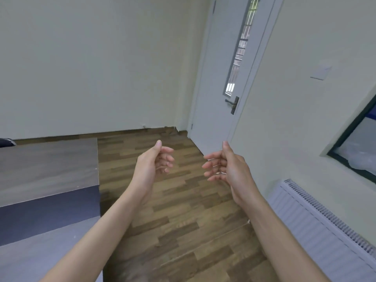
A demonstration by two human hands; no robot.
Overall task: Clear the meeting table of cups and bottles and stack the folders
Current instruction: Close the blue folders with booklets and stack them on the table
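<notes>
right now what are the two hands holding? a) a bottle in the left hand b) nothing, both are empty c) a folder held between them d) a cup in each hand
b: the left hand and the right hand are both raised over the wooden floor with curled fingers, palms facing each other, and nothing lies in or between them; no cup, bottle or folder is in view.
</notes>
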